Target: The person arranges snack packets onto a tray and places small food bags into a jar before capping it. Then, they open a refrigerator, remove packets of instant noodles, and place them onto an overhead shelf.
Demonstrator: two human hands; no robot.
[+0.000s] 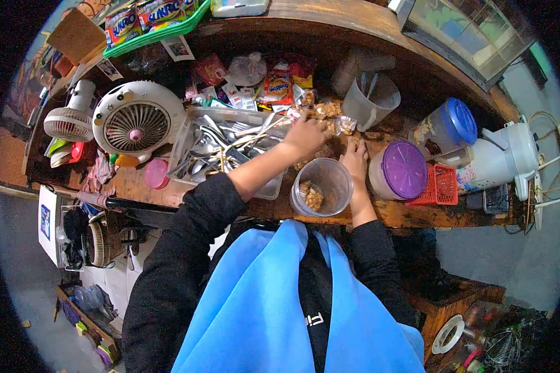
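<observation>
My left hand [306, 135] reaches past the cutlery, its fingers bent down onto clear packets of brown, nut-like snacks [328, 110]; it appears closed on one, partly hidden under the fingers. Behind the tub, my right hand [356, 160] has its fingers closed around a similar small packet [353, 143]. A clear round plastic tub [337, 196] stands open in front of me between my forearms. Inside it lies a packet of brown snacks [313, 198]. The tub's near wall faces my body.
Left of the tub is a clear tray [269, 191] of spoons and forks, beside a white fan [137, 118]. Sachets [275, 89] lie behind. A grey pitcher [370, 102], purple-lidded tub [404, 169], red basket [440, 186] and blue-lidded container [459, 121] stand right.
</observation>
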